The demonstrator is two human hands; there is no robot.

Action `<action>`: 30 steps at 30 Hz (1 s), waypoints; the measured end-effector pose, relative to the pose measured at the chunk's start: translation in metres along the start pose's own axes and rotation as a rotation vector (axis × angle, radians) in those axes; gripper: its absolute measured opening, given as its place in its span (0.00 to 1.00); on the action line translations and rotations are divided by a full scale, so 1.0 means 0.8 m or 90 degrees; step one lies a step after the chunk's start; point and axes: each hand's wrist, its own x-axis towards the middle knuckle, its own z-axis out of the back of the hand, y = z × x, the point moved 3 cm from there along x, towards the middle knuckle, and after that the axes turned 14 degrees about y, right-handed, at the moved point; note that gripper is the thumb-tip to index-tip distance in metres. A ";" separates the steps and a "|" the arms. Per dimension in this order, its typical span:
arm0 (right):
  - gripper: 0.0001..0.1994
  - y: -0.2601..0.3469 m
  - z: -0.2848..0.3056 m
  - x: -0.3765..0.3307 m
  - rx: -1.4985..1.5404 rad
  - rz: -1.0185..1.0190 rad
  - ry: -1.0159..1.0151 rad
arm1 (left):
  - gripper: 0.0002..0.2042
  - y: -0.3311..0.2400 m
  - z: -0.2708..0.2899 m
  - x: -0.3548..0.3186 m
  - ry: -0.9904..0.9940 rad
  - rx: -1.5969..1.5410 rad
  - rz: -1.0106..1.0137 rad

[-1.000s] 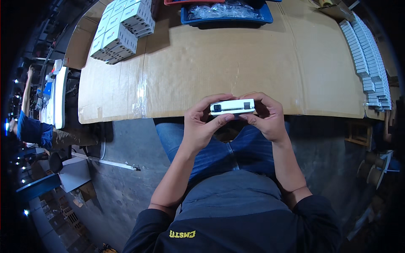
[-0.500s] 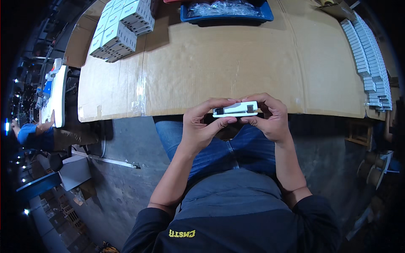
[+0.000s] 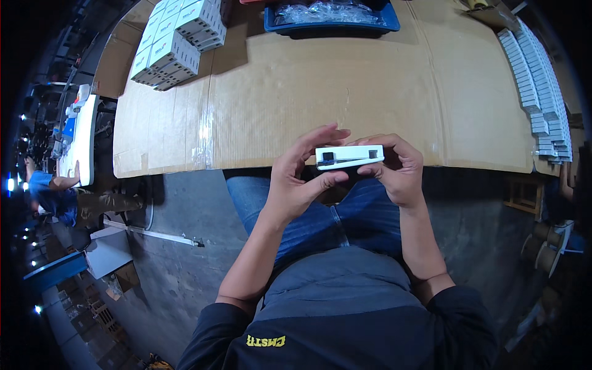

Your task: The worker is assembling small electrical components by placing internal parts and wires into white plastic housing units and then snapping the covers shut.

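Note:
A small white box-shaped piece (image 3: 349, 154) with dark square cutouts near its two ends is held up at the table's front edge. A slanting slit runs along the side that shows. My right hand (image 3: 401, 169) grips its right end, with the thumb below and the fingers over the top. At the left end is my left hand (image 3: 296, 176). Its fingers are spread and raised off the piece, and its thumb stretches under the lower left edge. Whether that thumb touches the piece, I cannot tell.
Cardboard covers the table (image 3: 320, 92). White boxes (image 3: 172, 46) are stacked at the far left. A blue tray (image 3: 333, 28) of clear plastic-wrapped items stands at the back. Rows of white boxes (image 3: 536, 86) line the right edge. Another person (image 3: 55, 191) works at a table on the left.
My left fingers have lifted away from the top of the white piece. It has shifted slightly right and turned, and its slit now looks wedge-shaped.

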 end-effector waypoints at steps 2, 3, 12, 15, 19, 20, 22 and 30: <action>0.18 -0.001 0.000 0.002 0.074 0.017 0.017 | 0.23 0.009 0.005 -0.002 -0.008 0.017 -0.005; 0.18 -0.003 0.001 0.004 0.074 0.016 0.017 | 0.22 0.011 0.008 -0.003 0.015 0.019 -0.025; 0.20 0.002 0.002 0.011 -0.038 0.012 0.053 | 0.17 0.011 0.013 -0.012 0.029 0.017 0.016; 0.21 -0.001 0.002 0.010 -0.030 0.035 0.079 | 0.16 0.011 0.014 -0.012 0.040 0.014 -0.001; 0.20 -0.001 -0.001 0.009 -0.018 0.036 0.065 | 0.16 0.011 0.014 -0.013 0.045 0.020 0.004; 0.20 -0.002 -0.002 0.009 -0.017 0.034 0.057 | 0.16 0.010 0.014 -0.013 0.044 0.021 0.004; 0.19 -0.004 -0.001 0.007 -0.040 0.033 0.053 | 0.18 0.010 0.013 -0.012 0.042 0.006 0.025; 0.18 -0.005 0.000 0.009 -0.077 0.029 0.066 | 0.18 0.015 0.017 -0.017 0.040 -0.012 0.051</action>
